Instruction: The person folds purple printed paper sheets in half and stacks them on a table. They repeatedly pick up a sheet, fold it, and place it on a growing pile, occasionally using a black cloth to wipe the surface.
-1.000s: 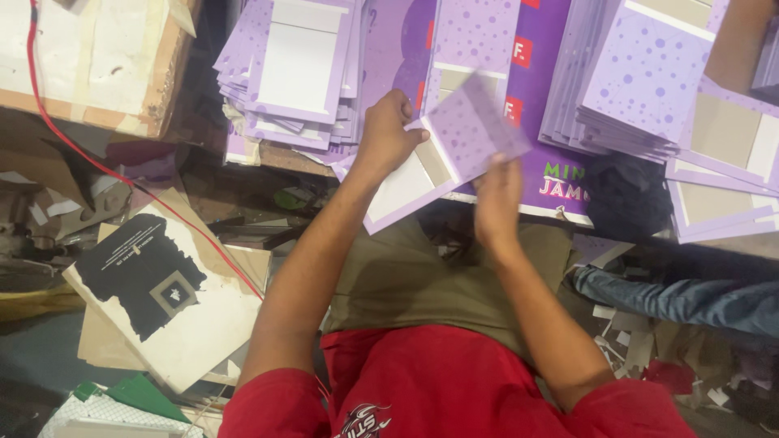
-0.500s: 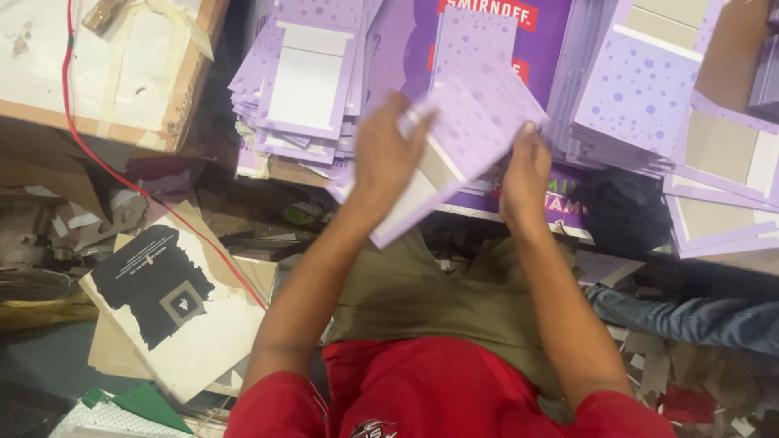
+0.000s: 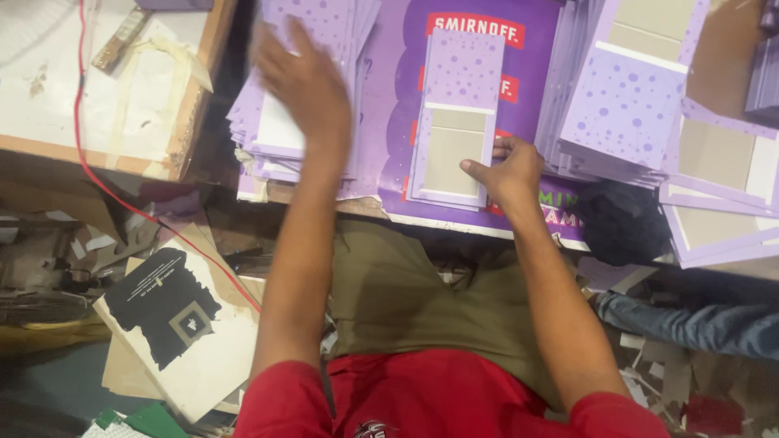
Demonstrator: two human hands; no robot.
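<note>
I'm looking at a packaging or print-finishing workshop. Stacks of purple dotted die-cut cardboard blanks [image 3: 312, 97] crowd the far left and more stacks [image 3: 641, 105] the far right of a cluttered workbench [image 3: 122, 122]. Nearer, on the left, the floor is strewn with paper offcuts [image 3: 89, 243] and a black-and-white printed sheet [image 3: 174, 320], with a red cable [image 3: 122, 195] trailing across.

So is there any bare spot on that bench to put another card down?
Little. The large purple sheet shows a bare strip between the left stack of cards and the folded card under the right hand. The white board at far left is mostly bare. Right of the folded card it is crowded with stacks. The left hand hovers over the left stack.
</note>
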